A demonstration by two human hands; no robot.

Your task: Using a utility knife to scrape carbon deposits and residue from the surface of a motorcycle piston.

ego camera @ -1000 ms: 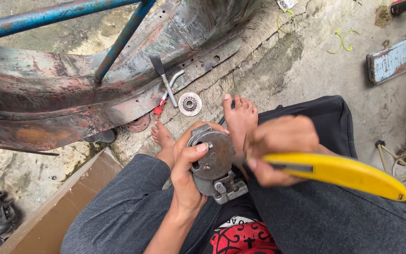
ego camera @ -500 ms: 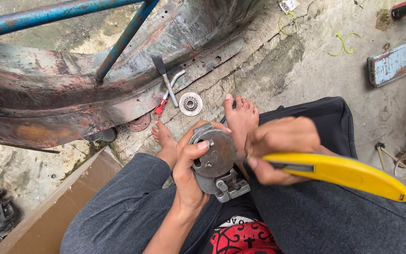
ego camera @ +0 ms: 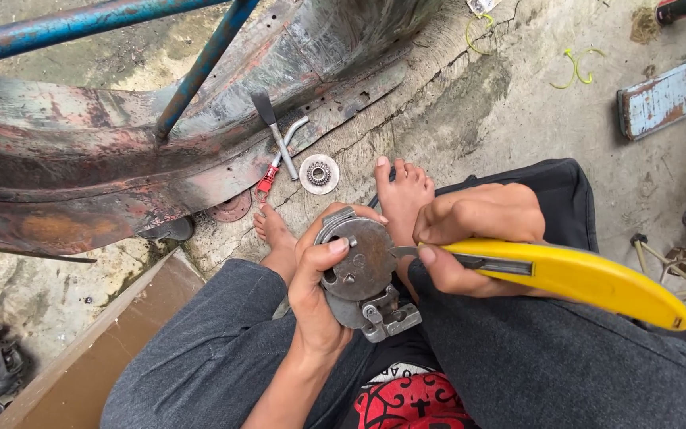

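Head view looks down at a person seated on a cracked concrete floor (ego camera: 510, 119), legs in grey trousers and both bare feet out in front. Left hand (ego camera: 323, 290) has its grip clenched around a round, rusty metal part (ego camera: 356, 266) with a small clamp-like bracket at its lower edge, thumb pressed on the disc's face, held above the lap between the knees. Right hand (ego camera: 474, 234) grasps a yellow utility knife (ego camera: 573, 274) near its front end; the thin blade reaches the right edge of the metal part and seems to touch it, though the exact contact is hard to make out. Beyond the feet, on the floor, lie a small toothed gear on a washer (ego camera: 319, 173) and, just beside it, a slim tool with a red tip (ego camera: 273, 147). A large rusty curved metal body (ego camera: 81, 167) with blue tubes (ego camera: 200, 67) fills the upper left.
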